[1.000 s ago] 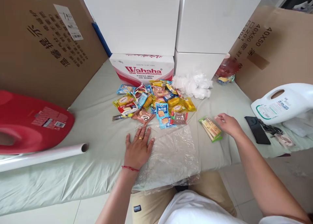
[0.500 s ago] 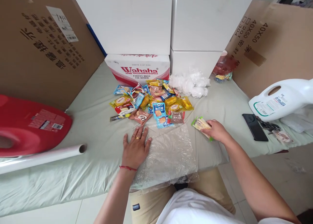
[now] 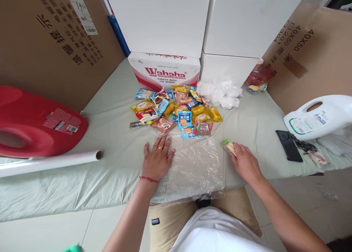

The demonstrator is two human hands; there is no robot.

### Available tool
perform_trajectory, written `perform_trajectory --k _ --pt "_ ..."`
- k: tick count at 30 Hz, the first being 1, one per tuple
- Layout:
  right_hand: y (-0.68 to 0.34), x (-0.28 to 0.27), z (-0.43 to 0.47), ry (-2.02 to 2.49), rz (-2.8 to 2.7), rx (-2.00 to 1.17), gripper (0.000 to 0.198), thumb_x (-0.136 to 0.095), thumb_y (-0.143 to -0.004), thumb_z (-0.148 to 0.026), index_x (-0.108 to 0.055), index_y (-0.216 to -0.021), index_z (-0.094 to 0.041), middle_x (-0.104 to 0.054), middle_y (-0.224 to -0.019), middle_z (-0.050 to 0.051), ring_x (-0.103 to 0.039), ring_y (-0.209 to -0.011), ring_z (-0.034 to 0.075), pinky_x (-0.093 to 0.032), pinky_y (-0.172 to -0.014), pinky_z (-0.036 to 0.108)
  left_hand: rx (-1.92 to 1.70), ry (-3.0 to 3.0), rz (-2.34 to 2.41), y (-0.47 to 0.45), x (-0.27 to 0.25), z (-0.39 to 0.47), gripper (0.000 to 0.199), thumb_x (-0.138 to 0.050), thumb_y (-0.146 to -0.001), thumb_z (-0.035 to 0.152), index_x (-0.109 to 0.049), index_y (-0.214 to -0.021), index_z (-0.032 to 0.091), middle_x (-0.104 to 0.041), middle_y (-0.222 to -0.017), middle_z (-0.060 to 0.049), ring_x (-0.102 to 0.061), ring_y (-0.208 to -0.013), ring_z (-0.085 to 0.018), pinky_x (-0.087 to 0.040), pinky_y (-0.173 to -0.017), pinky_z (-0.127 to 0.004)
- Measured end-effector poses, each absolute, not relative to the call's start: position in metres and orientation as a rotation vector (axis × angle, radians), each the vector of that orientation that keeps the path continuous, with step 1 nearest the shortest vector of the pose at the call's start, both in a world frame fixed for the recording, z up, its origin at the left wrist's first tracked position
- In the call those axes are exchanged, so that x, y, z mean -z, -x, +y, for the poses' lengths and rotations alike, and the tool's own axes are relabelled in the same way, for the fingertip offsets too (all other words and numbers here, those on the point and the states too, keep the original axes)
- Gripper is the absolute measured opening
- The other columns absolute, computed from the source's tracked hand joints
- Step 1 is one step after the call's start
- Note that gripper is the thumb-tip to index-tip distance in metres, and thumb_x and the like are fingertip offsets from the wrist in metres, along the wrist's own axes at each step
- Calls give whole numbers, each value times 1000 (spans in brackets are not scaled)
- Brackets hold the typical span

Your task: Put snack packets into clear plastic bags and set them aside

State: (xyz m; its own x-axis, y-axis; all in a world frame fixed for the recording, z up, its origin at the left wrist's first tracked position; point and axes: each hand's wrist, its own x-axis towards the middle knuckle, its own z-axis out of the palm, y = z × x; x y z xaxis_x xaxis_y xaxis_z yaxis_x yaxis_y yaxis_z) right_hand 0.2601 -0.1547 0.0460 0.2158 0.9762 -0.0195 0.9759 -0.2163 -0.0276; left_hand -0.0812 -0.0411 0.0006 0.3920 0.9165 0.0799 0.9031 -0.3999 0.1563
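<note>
My left hand (image 3: 158, 158) lies flat with fingers spread, pressing the left edge of a sheet of clear plastic film (image 3: 195, 164) onto the cloth. To the right of the film, my right hand (image 3: 244, 160) grips a snack packet (image 3: 227, 146) with green ends; its label is turned out of view and much of it is covered by my fingers. Beyond the film lies a heap of wrapped snacks (image 3: 202, 116). A brown packet (image 3: 163, 124) and a blue packet (image 3: 184, 119) are among those at its near side.
Behind the snacks stand a Wahaha water carton (image 3: 165, 72) and crumpled clear plastic (image 3: 220, 92). At left are a red jug (image 3: 41, 123) and a white roll (image 3: 55, 163). A white detergent bottle (image 3: 316, 116) and a black phone (image 3: 288, 145) lie at right.
My right hand has turned the packet over, so its printed face no longer shows, and has come slightly nearer me. My left hand stays flat on the film. The camera view has shifted.
</note>
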Motion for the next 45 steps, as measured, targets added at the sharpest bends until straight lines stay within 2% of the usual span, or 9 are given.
perform_trajectory --k 5,10,14,21,27,32,35,40,45 --pt "-245 -43 -164 2285 -2073 31 42 -44 -99 -21 -50 -141 -19 -64 -121 15 -56 -107 32 -51 -87 44 -249 -2535 1666 81 0 -41 58 -27 -106 45 -40 -159 24 -34 -167 -11 -34 -154 -30 -13 -124 -70" --pt "-236 -42 -175 2237 -2098 -31 52 -53 -100 -42 -47 -147 -20 -60 -132 16 -54 -111 36 -51 -88 49 -231 -2528 1666 82 -1 -41 58 -28 -105 44 -40 -159 23 -36 -166 -12 -34 -154 -31 -14 -124 -70" --pt "-242 -37 -181 2158 -1938 -136 64 -55 -99 -53 -41 -152 -19 -52 -146 18 -48 -128 37 -47 -103 53 -244 -2529 1663 82 -1 -41 58 -29 -106 44 -41 -158 24 -37 -166 -12 -34 -154 -30 -13 -125 -69" --pt "-261 -31 -179 2239 -1844 -299 46 -56 -97 -39 -57 -138 -20 -64 -124 13 -56 -111 32 -47 -101 48 -225 -2538 1665 82 -1 -41 58 -28 -106 44 -42 -157 22 -35 -166 -13 -34 -154 -30 -14 -124 -69" --pt "-251 -20 -190 2303 -1790 -203 75 -62 -92 -57 -45 -150 -12 -59 -125 18 -54 -116 35 -49 -99 48 -238 -2535 1674 81 1 -41 58 -27 -106 45 -42 -157 23 -35 -167 -11 -34 -154 -30 -15 -124 -68" --pt "-243 -20 -187 2320 -1910 -274 62 -58 -96 -49 -49 -148 -16 -61 -132 16 -56 -116 34 -48 -100 47 -227 -2525 1674 82 1 -42 58 -23 -107 44 -41 -158 24 -33 -167 -9 -33 -155 -28 -16 -124 -68" --pt "-253 -23 -183 2325 -1916 -348 60 -62 -93 -44 -53 -145 -16 -64 -125 15 -59 -111 32 -49 -98 45 -241 -2518 1668 82 -1 -43 58 -20 -108 44 -40 -158 24 -32 -167 -7 -33 -155 -27 -17 -124 -69" --pt "-281 -37 -174 2332 -1801 -528 57 -65 -87 -47 -61 -135 -16 -66 -114 13 -64 -106 31 -51 -95 41 -266 -2502 1665 82 -1 -44 57 -25 -107 44 -38 -159 26 -33 -167 -9 -32 -155 -30 -16 -124 -70" --pt "-245 -65 -143 1965 -1933 -669 62 -66 -89 -47 -54 -143 -18 -62 -127 13 -61 -115 28 -49 -101 39 -277 -2512 1656 83 1 -43 57 -25 -107 44 -39 -159 26 -34 -167 -9 -33 -155 -30 -15 -124 -70"
